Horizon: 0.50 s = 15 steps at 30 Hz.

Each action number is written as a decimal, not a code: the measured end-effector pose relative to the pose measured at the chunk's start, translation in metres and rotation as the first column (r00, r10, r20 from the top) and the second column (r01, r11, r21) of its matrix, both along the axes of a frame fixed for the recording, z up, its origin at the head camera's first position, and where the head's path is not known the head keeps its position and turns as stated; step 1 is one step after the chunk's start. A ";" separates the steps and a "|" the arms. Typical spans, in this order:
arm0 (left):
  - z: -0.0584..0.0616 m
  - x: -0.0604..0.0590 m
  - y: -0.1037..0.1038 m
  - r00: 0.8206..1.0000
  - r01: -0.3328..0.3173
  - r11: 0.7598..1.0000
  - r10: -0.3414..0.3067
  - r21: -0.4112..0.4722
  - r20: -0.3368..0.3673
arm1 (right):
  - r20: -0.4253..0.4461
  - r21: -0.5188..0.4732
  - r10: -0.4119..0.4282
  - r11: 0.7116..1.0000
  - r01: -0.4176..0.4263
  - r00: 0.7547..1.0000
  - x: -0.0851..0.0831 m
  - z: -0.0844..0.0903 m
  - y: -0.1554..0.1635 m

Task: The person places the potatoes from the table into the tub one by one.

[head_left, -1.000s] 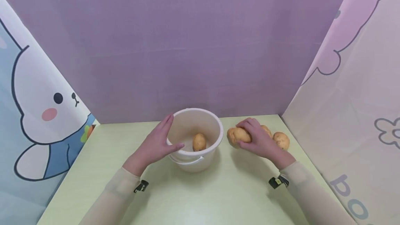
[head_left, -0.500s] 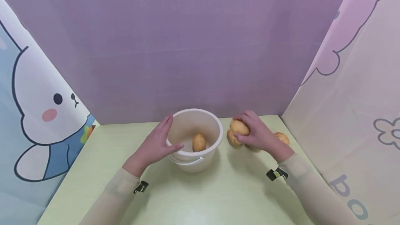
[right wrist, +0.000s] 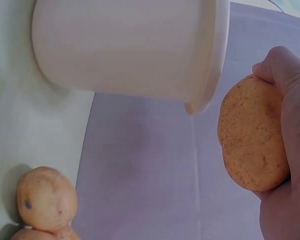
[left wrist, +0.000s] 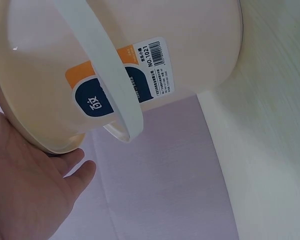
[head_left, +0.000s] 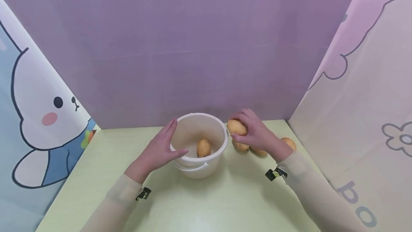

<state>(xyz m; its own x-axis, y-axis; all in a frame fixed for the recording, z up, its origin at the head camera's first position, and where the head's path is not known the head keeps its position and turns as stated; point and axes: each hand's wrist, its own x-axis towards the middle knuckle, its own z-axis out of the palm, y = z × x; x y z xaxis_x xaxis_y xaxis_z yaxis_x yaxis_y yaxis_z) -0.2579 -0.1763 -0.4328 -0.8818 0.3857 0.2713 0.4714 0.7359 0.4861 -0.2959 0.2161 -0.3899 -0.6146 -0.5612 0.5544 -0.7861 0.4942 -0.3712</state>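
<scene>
A white bucket (head_left: 199, 167) stands on the table, its handle hanging down at the front. My left hand (head_left: 157, 151) rests against the left side of the bucket's rim, fingers extended and thumb over the edge. A potato (head_left: 203, 148) lies inside the bucket. My right hand (head_left: 257, 133) grips another potato (head_left: 237, 127), holding it up just right of the rim; in the right wrist view this potato (right wrist: 252, 135) is apart from the bucket (right wrist: 125, 50). Beneath that hand lie more potatoes, one (head_left: 241, 146) on the left and one (head_left: 259, 151) partly hidden.
Another potato (head_left: 289, 143) lies behind the right wrist, near the table's right edge. A purple cloth wall (head_left: 206, 53) rises behind the table (head_left: 206, 207). Printed panels stand at the left (head_left: 42, 117) and right (head_left: 363, 110).
The right hand has lifted a potato from the group and carried it left, close to the bucket's rim. The left hand and bucket hold their place, apart from a slight view shift.
</scene>
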 end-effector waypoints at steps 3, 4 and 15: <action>0.000 0.000 -0.002 1.000 0.001 1.000 -0.001 -0.003 -0.003 | -0.017 -0.002 0.019 1.000 -0.019 1.000 -0.002 0.002 -0.007; 0.000 0.000 -0.002 1.000 0.002 1.000 -0.002 -0.004 -0.005 | -0.024 -0.001 0.025 1.000 -0.025 0.999 -0.002 0.004 -0.009; -0.003 -0.002 -0.003 1.000 0.005 1.000 -0.005 0.004 -0.008 | -0.003 -0.014 0.063 0.998 -0.063 0.998 -0.012 0.008 -0.025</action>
